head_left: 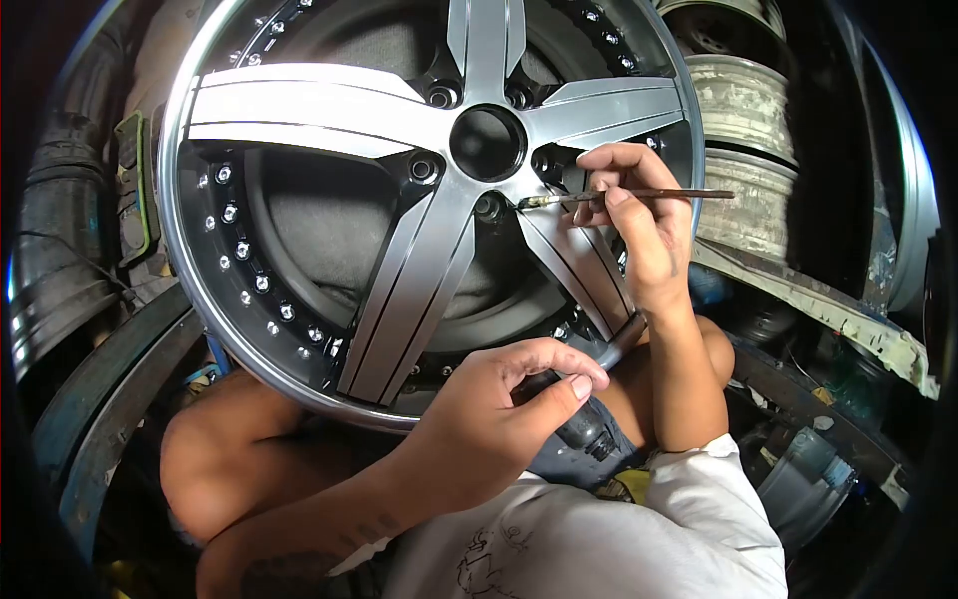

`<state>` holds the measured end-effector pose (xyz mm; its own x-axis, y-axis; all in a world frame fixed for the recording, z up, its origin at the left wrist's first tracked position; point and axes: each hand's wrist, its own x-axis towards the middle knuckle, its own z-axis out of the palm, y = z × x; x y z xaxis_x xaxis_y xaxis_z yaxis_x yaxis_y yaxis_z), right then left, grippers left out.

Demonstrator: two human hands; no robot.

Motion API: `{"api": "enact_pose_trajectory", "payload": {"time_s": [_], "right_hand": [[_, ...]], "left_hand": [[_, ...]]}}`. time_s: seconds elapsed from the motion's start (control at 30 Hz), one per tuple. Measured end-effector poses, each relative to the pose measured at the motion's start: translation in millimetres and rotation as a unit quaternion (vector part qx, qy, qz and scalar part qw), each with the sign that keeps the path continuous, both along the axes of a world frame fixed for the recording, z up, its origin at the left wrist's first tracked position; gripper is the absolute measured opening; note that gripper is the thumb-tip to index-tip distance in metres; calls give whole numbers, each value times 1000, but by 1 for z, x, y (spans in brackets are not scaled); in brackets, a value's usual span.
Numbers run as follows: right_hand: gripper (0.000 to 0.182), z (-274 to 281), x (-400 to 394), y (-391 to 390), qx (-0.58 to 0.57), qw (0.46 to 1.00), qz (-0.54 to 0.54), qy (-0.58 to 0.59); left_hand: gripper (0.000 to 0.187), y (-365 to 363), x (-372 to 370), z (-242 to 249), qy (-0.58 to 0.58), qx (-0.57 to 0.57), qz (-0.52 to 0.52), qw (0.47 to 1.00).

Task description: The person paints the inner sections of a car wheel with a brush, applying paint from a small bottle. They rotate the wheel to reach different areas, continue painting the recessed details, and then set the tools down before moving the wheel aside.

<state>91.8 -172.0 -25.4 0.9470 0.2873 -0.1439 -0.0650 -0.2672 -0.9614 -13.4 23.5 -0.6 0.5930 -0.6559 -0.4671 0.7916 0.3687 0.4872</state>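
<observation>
A large alloy wheel point(486, 185) with silver spokes, black recesses and a polished lip faces me, propped against my legs. My right hand point(644, 225) pinches a thin paintbrush point(679, 193). The dark-smeared bristles touch the wheel beside a lug hole point(489, 207), just below the round centre bore point(487, 143). In front of the wheel's lower edge is my left hand point(524, 384), fingers curled and thumb near the index fingertip. A small black bottle point(584, 429) with a threaded neck shows under the thumb, in that hand's grip; the fingers behind it are hidden.
Worn, stacked wheel rims point(738, 110) stand at the right, next to a paint-flecked ledge point(818, 299). More dark rims point(65, 280) line the left side. A clear plastic container point(808, 474) lies at lower right. Bolts point(261, 284) ring the wheel's inner edge.
</observation>
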Motion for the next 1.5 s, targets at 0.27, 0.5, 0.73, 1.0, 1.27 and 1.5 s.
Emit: {"api": "enact_pose_trajectory", "payload": {"time_s": [0.27,0.5,0.73,1.0,1.27,1.5], "right_hand": [[29,-3,0,1,-4,999,-23,27],[29,1,2,3,-18,999,-24,33],[31,-1,0,3,-22,999,-21,28],[32,-4,-2,2,-36,999,-9,16],[33,-4,-2,5,-34,999,-18,7],[33,-5,-3,4,-26,999,-23,7]], "left_hand": [[19,-2,1,-3,51,-2,-32,998],[19,1,8,-2,66,3,-33,997],[19,1,11,-1,65,-1,-36,997],[19,-2,5,-2,72,-5,-32,997],[19,-1,3,-1,68,-9,-30,997],[19,0,2,1,85,-10,-40,996]]}}
